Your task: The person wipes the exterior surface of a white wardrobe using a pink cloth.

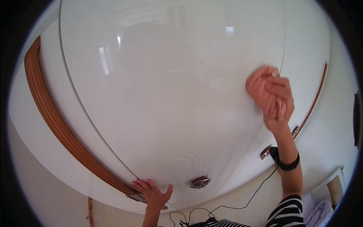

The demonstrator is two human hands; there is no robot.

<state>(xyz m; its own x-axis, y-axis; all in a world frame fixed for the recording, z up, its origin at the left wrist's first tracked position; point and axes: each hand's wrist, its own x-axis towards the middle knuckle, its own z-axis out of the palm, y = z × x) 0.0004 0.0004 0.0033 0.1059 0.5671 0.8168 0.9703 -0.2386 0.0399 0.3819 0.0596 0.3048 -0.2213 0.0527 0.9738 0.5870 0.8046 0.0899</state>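
Note:
A crumpled pink cloth [259,90] is gripped in my right hand [282,99], against or close to the right side of a glossy white wardrobe door [170,93]. Some blur lies over that hand and the cloth. With fingers spread, my left hand [154,193] rests on the lower left of the door, by the seam next to a fluted brown wooden trim strip [68,133]. Between my two hands, low on the door, sits a brown and silver handle [200,182].
Two more handles [265,152] [295,130] stick out from the panels at right. A thin black cable [238,208] crosses in front of the tiled floor [227,198]. Lilac bedding [320,212] lies beside a white headboard or footboard [326,183] at lower right.

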